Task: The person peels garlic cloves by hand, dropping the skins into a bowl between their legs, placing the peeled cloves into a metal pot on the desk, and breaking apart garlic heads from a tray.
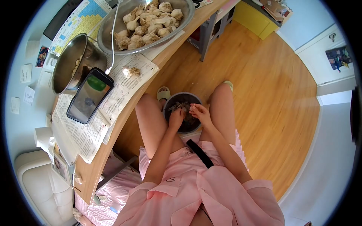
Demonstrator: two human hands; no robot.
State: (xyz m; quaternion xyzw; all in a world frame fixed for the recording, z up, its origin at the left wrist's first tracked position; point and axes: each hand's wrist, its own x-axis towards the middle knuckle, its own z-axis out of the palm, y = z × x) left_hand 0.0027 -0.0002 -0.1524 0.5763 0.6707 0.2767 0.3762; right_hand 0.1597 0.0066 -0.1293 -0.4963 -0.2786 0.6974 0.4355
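Observation:
Both my hands are over a grey bin [182,94] between my knees, which holds dark and papery scraps. My right hand [200,113] pinches a small pale garlic clove [192,108] above the bin's right side. Close beside it, my left hand [177,117] has its fingers curled together over the scraps; whatever they hold is hidden. On the desk at my left, a wide metal basin [190,19] is heaped with whole garlic bulbs [154,25]. A deep metal pot [61,75] near it contains several peeled cloves [77,64].
A phone [90,96] with a white cable leans against the pot. Printed sheets [88,137] cover the wooden desk [130,101], with a partial garlic bulb [132,71] on them. A yellow cabinet [253,20] stands across the wood floor [271,94].

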